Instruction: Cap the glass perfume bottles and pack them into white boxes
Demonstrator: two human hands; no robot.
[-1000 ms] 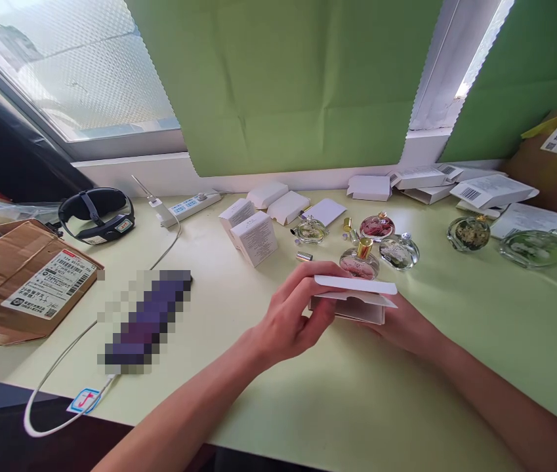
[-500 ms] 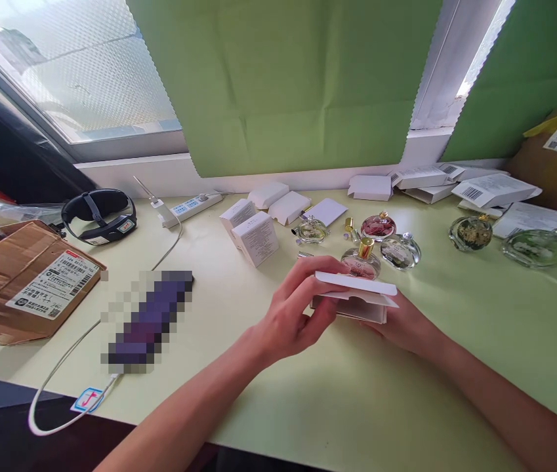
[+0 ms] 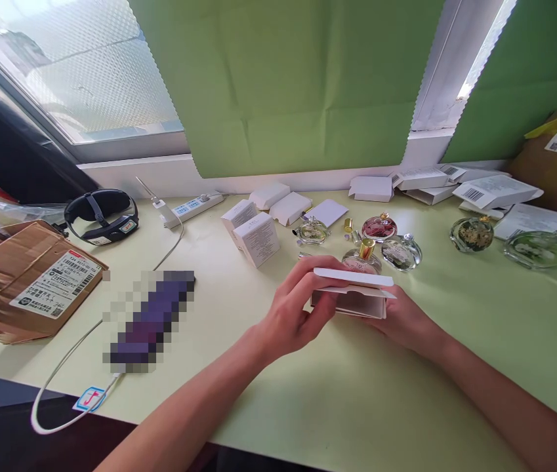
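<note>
Between my hands is a small white carton, its flap end turned toward me and the top flap lifted. My left hand grips the carton's left side, fingers over the flap and thumb at the opening. From the right, my right hand holds the carton's far side, most of its fingers hidden behind it. Just beyond stands a pink perfume bottle with a gold cap, partly covered by my hand and the carton. Near it lie a red perfume bottle and a clear perfume bottle.
Two upright white boxes stand left of the bottles. Flattened cartons pile up at the back right, near a green bottle. At left are a brown parcel, a headset, a power strip and a blurred phone.
The carton's raised flap tips slightly lower toward the left, and the opening shows a little differently. Both hands keep their hold; the whole view shifts very slightly.
</note>
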